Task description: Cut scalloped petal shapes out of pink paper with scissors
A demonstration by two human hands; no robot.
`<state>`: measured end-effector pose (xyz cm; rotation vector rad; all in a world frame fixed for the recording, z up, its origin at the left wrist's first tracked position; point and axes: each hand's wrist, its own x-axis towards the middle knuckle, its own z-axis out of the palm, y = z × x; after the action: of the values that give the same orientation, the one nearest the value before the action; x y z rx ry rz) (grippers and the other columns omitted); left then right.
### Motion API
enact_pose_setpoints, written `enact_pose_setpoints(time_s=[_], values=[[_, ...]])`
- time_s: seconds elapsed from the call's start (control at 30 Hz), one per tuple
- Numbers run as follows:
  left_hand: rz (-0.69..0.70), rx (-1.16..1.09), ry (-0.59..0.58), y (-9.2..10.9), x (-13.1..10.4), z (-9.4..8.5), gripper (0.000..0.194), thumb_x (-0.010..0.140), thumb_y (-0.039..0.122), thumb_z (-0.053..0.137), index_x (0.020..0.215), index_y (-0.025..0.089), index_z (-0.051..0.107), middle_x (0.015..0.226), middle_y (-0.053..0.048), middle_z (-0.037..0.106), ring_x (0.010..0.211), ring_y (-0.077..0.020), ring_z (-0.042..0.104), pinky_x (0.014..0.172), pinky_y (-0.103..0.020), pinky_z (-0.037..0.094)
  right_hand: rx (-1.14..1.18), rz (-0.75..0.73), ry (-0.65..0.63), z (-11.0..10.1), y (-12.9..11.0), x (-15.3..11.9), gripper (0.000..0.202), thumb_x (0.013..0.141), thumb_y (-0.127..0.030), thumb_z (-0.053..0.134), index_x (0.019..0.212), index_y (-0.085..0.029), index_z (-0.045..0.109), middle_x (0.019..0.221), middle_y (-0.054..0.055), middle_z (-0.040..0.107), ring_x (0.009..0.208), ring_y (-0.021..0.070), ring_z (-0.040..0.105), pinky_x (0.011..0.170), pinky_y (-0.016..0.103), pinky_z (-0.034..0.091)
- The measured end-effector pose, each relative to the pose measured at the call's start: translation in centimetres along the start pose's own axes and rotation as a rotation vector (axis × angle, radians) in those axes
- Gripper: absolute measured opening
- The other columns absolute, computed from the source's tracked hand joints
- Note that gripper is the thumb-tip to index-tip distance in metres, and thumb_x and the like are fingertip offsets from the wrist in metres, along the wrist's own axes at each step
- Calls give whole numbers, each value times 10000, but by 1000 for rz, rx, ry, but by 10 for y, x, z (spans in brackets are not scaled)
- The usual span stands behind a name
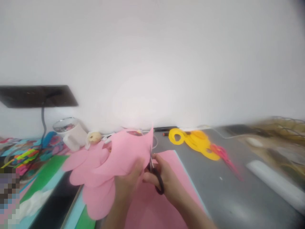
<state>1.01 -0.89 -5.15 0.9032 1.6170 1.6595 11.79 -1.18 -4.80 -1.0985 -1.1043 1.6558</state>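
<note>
My left hand [130,181] grips a pink sheet [126,146], paper or felt, by its lower right part and holds it raised above the table. Curved cut-outs show along the sheet's edges. In my right hand [162,176] is a pair of scissors [157,179] with black handles, its blades pointing up at the sheet's right edge. Several rounded pink pieces [98,200] lie overlapping to the left of my left hand. Beneath both hands lies a larger pink sheet [154,206] with a light blue edge showing along its right side.
Yellow cut pieces [197,141] and blurred pink scissors [225,157] lie on the grey table [214,197] to the right. A white mug [75,136] stands at the back left beside colourful craft bits [26,157]. A white roll [274,184] lies far right.
</note>
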Motion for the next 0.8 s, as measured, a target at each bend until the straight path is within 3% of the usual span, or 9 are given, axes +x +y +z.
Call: enact_pose_setpoints(time_s=[0.17, 0.5, 0.7, 0.8], values=[[-15, -64, -77, -6, 5, -3, 249, 591, 344, 736, 759, 171, 672, 799, -82, 723, 801, -258, 676, 742, -396, 551, -9, -8, -5, -1, 3, 1, 475, 601, -370, 806, 906, -200, 483, 607, -68, 514, 575, 121, 472, 569, 257, 381], [-56, -53, -94, -6, 6, -6, 274, 576, 320, 762, 775, 150, 680, 797, -86, 729, 807, -268, 680, 740, -389, 555, -67, 14, 16, -2, 2, 0, 447, 603, -372, 789, 890, -209, 486, 604, -63, 559, 557, 143, 558, 571, 276, 437], [59, -126, -41, -11, 10, -4, 525, 577, 260, 768, 1062, 141, 608, 977, -100, 712, 969, -268, 657, 849, -372, 532, -63, 27, 21, 1, 2, 1, 448, 596, -377, 778, 882, -202, 482, 581, -59, 562, 533, 136, 540, 517, 247, 395], [17, -143, -61, -12, 10, -4, 502, 593, 267, 765, 1048, 132, 602, 964, -114, 706, 961, -271, 656, 854, -384, 526, -61, 31, 22, 1, 3, 1, 451, 588, -383, 778, 874, -202, 479, 575, -58, 561, 527, 136, 538, 516, 249, 401]])
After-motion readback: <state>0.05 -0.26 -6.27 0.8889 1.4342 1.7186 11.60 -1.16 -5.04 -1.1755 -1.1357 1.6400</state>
